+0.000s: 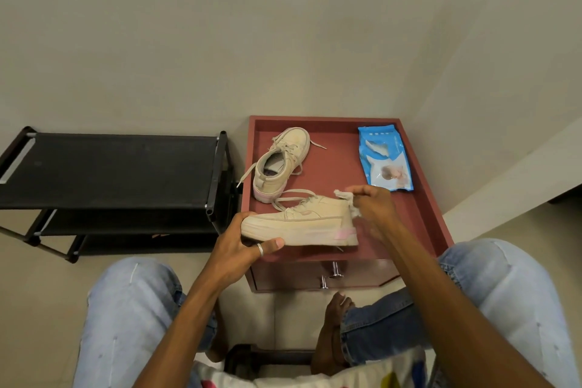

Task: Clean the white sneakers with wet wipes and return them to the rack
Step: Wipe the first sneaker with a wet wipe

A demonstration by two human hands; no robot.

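Left hand (244, 238) grips chunky-soled sneaker (302, 220); right hand (374, 208) pinches crumpled wipe (346, 198).

Nothing legible: wipes pack (385, 158) has a small white print line near its top edge, too small to read; pink tab (345, 234) at heel of held sneaker (302, 224) is blurred, can't tell if it carries text.

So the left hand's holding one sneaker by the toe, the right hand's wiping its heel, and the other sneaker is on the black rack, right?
One thing is off: the head view shows the other sneaker on the red cabinet top, not the black rack. The left hand does hold one sneaker by its toe, the right hand a wet wipe at its heel.
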